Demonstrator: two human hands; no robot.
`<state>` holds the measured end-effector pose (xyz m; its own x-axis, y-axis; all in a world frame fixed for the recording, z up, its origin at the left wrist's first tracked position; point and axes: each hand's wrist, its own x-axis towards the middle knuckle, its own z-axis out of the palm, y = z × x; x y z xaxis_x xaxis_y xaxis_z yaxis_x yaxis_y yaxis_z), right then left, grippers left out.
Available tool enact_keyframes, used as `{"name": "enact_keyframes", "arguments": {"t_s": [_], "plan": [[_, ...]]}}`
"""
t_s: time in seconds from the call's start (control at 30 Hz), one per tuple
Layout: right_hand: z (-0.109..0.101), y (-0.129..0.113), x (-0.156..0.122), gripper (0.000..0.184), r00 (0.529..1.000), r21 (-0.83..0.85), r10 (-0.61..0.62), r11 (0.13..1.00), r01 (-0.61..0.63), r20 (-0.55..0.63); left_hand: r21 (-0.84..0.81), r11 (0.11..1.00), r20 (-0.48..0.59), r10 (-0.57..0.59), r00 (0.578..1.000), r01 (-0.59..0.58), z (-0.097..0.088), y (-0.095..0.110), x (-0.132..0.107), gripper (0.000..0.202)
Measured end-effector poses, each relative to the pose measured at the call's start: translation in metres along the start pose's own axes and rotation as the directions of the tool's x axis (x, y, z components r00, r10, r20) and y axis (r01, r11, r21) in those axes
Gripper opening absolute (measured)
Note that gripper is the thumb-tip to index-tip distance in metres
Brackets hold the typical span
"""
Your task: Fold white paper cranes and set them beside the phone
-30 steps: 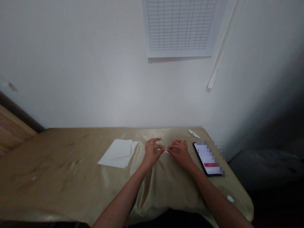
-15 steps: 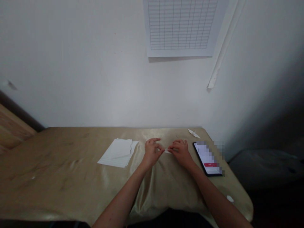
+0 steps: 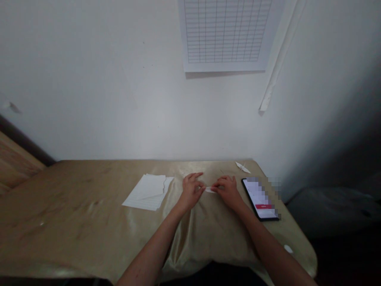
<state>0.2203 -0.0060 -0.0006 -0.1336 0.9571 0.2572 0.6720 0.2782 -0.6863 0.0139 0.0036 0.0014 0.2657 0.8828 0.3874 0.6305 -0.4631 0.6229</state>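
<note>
Between my two hands is a small piece of white folded paper (image 3: 208, 190), low over the cloth-covered table. My left hand (image 3: 191, 191) pinches its left end between thumb and index finger, with the other fingers stretched away from it. At the right end, my right hand (image 3: 226, 190) pinches the paper in the same way. Fingertips hide both ends, so the exact folds cannot be made out. A stack of white paper sheets (image 3: 147, 192), the top one with a torn edge, lies left of my left hand.
A phone (image 3: 258, 200) with a lit, partly blurred screen lies right of my right hand. Behind it sits a small folded paper shape (image 3: 243, 167). A white scrap (image 3: 288, 249) is near the right edge of the tan tablecloth (image 3: 89, 234). A gridded sheet (image 3: 224, 35) hangs on the wall.
My hands have moved very slightly apart, and a little more of the white paper shows between the fingertips. Both hands still pinch it.
</note>
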Motion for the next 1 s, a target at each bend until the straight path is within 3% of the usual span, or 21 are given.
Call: {"name": "enact_keyframes", "arguments": {"t_s": [0.3, 0.63, 1.0], "plan": [[-0.0038, -0.0019, -0.0034, 0.015, 0.998, -0.102, -0.046, 0.994, 0.049, 0.036, 0.068, 0.997, 0.014, -0.050, 0.999, 0.049, -0.0023, -0.0003, 0.0016, 0.008], [-0.0060, -0.0093, -0.0073, 0.016, 0.995, -0.049, -0.085, 0.995, 0.088, 0.056, 0.062, 0.997, -0.024, -0.036, 0.999, 0.038, -0.0009, 0.0037, -0.0024, 0.004], [-0.0018, -0.0082, -0.0074, 0.014, 0.994, -0.090, -0.081, 0.992, 0.088, 0.080, 0.087, 0.989, -0.030, -0.114, 0.993, 0.116, -0.0009, 0.0052, -0.0012, 0.005]]}}
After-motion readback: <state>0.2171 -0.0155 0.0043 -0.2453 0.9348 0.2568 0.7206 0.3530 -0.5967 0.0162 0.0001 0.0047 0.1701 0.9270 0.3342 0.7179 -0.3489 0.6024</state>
